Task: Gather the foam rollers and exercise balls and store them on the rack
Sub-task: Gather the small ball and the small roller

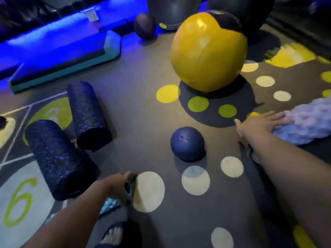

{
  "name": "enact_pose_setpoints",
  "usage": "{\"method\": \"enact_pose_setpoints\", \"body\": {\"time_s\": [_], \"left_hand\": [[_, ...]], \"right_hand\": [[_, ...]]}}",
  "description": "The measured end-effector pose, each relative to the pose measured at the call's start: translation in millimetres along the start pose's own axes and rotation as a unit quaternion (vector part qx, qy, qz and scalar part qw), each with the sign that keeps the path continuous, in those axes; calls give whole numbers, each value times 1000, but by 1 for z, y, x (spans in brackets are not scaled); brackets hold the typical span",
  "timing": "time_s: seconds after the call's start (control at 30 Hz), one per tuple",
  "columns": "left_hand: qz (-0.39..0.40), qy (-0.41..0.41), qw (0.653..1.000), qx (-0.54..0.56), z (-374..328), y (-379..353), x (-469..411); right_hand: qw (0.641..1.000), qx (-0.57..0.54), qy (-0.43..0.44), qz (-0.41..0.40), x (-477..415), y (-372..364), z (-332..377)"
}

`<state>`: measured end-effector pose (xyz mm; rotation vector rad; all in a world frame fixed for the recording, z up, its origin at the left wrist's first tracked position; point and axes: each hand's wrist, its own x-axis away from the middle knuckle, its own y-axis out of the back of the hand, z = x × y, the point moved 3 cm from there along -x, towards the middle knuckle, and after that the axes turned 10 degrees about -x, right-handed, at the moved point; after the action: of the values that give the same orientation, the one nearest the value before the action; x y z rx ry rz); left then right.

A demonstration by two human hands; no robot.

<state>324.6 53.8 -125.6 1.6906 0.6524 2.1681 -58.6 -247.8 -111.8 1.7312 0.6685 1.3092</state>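
Observation:
Two black speckled foam rollers lie on the carpet at the left. A small navy ball rests mid-floor, and behind it sits a big, partly dented yellow exercise ball. My left hand is low near the front end of the nearer roller, closed around a small dark object I cannot identify. My right hand lies flat, fingers stretched, on the end of a pale blue bumpy roller at the right edge. No rack is in view.
A teal step platform stands at the back left under blue light. A brown ball and two large grey balls sit at the back. My sandalled foot is at the bottom.

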Motion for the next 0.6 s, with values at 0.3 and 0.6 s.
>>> {"method": "enact_pose_setpoints", "body": {"time_s": [0.3,0.6], "left_hand": [[-195,-15,980,-38,-53,91,-15],[-364,-14,924,-120,-95,141,-5]], "right_hand": [[993,29,105,-39,28,10,0],[854,0,518,40,114,-39,91]]}}
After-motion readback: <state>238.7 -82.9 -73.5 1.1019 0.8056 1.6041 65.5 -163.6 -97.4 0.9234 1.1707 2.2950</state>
